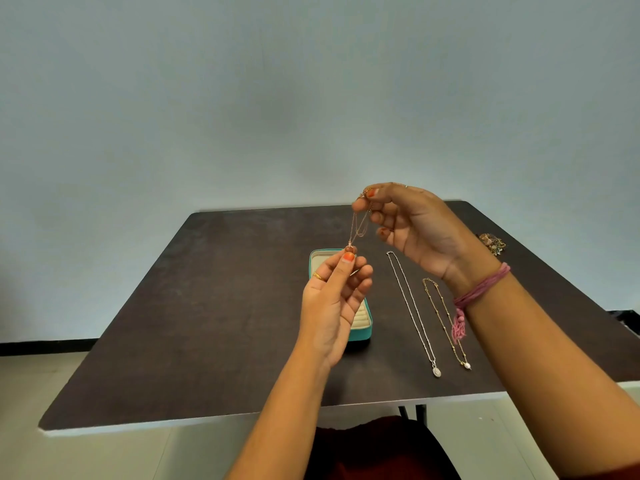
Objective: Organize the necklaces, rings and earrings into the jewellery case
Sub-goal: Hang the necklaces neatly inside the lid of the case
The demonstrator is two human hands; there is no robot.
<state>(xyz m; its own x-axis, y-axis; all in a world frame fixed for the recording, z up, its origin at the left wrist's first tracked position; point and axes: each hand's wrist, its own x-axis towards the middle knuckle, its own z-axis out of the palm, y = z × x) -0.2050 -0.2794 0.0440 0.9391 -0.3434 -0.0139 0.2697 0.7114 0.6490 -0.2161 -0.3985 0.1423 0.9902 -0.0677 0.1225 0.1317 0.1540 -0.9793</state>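
While the thin rose-gold chain necklace (358, 225) hangs in loops above the dark brown table (214, 306), the right hand (412, 226) pinches its upper end between thumb and forefinger. Below and to the left, the left hand (334, 299) pinches the small pendant at the chain's bottom, fingers curled. Directly under that hand sits the open teal jewellery case with cream lining (360, 323). Beneath the right wrist, a silver chain necklace with an oval pendant (414, 315) and a gold beaded chain with a pearl (446, 323) lie side by side, apart. A small jewellery heap (493, 242) rests near the right table edge.
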